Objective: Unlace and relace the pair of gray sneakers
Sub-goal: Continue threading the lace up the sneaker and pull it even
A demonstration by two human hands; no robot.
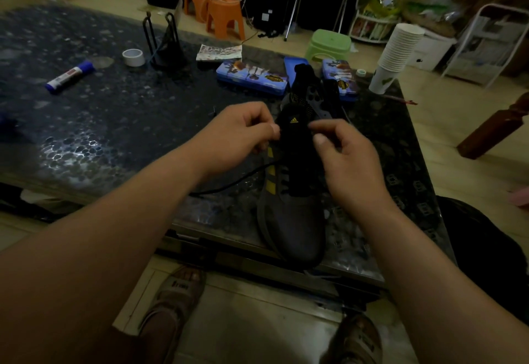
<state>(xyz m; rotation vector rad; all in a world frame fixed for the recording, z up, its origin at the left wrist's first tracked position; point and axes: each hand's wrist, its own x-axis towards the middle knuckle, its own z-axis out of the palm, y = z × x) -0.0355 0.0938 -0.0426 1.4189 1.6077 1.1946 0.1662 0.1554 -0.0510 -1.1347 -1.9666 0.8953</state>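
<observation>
A gray sneaker (292,220) with yellow stripes and a black tongue stands on the dark table, toe toward me at the near edge. The second sneaker (312,88) lies just behind it. My left hand (243,134) is at the left side of the tongue, fingers curled and pinching the black lace (229,184), whose free end trails left across the table. My right hand (346,157) is curled at the right side of the tongue; its fingers seem to pinch the lace there, but that part is hidden in the dark.
Two blue pencil cases (252,76) lie behind the shoes. A stack of paper cups (396,51) leans at the far right corner. A tape roll (133,57), a blue glue stick (70,76) and a black stand (164,41) are further left on the table (86,123).
</observation>
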